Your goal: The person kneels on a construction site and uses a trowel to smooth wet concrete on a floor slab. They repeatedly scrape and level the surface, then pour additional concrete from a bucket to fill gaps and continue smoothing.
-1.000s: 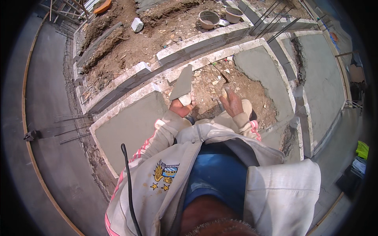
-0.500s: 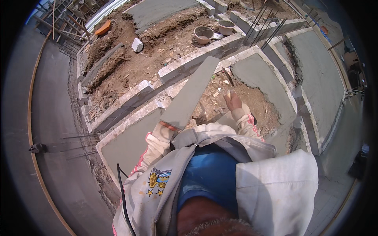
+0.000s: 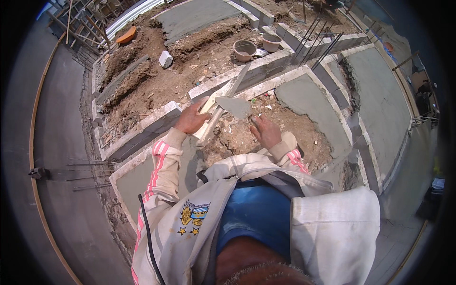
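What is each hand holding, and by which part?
Left hand: long float, by its pale back bar. Right hand: trowel, at the handle end, mostly hidden.

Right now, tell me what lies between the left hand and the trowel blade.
In the head view, the long float lies between left hand and trowel blade.

- From my remote post I see the trowel (image 3: 235, 107) with a matt grey blade, apparently metal.
- Behind the trowel, I read the long float (image 3: 233, 85) as dull and wood-like.
- Beneath the trowel, the soil (image 3: 304, 135) looks rough and stony to me.
- Right of the trowel, I see smooth, matt cement (image 3: 306, 90), ragged-edged.
- Beyond the trowel, rough, chalky blockwork (image 3: 270, 66) and dull, plastic-looking buckets (image 3: 243, 58).
- Below the trowel, a matt cloth jacket (image 3: 332, 223) and smoother blue cloth shirt (image 3: 254, 204).
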Action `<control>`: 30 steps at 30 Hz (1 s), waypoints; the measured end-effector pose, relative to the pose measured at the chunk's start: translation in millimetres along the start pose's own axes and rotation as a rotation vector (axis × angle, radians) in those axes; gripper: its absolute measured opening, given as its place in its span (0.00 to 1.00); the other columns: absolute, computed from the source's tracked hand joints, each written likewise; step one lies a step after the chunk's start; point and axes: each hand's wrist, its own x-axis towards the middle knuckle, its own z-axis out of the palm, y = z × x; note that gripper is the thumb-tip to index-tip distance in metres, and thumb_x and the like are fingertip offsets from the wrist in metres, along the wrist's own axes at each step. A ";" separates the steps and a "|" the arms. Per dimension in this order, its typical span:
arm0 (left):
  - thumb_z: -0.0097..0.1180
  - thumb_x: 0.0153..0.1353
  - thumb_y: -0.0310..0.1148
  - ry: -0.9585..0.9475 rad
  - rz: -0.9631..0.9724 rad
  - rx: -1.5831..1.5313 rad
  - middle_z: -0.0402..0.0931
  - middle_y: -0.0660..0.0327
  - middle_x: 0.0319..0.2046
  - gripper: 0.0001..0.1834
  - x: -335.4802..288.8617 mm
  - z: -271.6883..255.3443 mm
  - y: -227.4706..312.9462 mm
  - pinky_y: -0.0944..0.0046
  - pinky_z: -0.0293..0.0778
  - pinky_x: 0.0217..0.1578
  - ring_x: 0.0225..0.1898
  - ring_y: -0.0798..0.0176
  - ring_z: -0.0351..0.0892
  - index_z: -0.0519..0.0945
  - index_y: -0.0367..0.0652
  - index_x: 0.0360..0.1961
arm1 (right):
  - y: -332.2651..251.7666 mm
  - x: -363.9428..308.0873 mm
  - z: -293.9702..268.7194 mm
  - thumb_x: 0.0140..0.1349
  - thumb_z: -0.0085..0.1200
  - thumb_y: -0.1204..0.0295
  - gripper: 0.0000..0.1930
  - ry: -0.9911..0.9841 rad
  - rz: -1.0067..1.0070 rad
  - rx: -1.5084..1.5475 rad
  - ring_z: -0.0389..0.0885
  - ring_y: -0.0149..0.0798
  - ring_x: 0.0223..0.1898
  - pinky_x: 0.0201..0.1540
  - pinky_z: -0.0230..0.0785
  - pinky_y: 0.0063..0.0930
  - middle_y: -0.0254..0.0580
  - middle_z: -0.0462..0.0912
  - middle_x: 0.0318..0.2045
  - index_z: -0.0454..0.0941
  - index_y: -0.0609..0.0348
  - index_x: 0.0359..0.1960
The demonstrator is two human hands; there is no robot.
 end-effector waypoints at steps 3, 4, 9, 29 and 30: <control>0.63 0.54 0.41 -0.043 0.076 0.111 0.82 0.44 0.41 0.36 -28.5 -4.2 12.0 0.53 0.74 0.48 0.43 0.45 0.82 0.70 0.49 0.66 | 41.4 7.6 8.0 0.64 0.56 0.59 0.19 0.098 0.186 -0.028 0.81 0.59 0.42 0.40 0.73 0.51 0.53 0.79 0.43 0.75 0.53 0.53; 0.63 0.53 0.42 -0.039 0.091 0.193 0.82 0.44 0.39 0.36 -38.4 -6.4 9.1 0.51 0.74 0.47 0.41 0.43 0.82 0.71 0.49 0.66 | 54.9 12.7 11.1 0.64 0.55 0.58 0.20 0.103 0.268 -0.066 0.81 0.58 0.42 0.41 0.73 0.50 0.53 0.80 0.43 0.75 0.54 0.53; 0.63 0.52 0.40 -0.043 0.076 0.374 0.81 0.44 0.41 0.30 -78.1 -12.9 10.9 0.46 0.73 0.44 0.42 0.36 0.78 0.77 0.44 0.57 | 82.0 -4.7 8.7 0.65 0.56 0.56 0.23 0.237 0.336 0.056 0.81 0.60 0.47 0.48 0.74 0.48 0.59 0.82 0.47 0.76 0.58 0.56; 0.65 0.51 0.35 0.384 0.039 0.191 0.80 0.45 0.46 0.31 -76.7 21.7 -0.3 0.48 0.74 0.50 0.49 0.41 0.80 0.75 0.42 0.59 | -37.4 -10.1 -15.0 0.69 0.54 0.60 0.23 -0.143 0.323 0.845 0.73 0.29 0.21 0.26 0.70 0.29 0.38 0.74 0.25 0.71 0.67 0.56; 0.65 0.51 0.35 0.397 0.006 0.184 0.80 0.45 0.48 0.31 -73.0 23.4 3.9 0.49 0.74 0.52 0.50 0.41 0.79 0.76 0.42 0.58 | -37.4 -11.7 -10.5 0.69 0.53 0.60 0.22 -0.141 0.384 0.986 0.73 0.28 0.20 0.26 0.70 0.28 0.37 0.74 0.24 0.72 0.67 0.55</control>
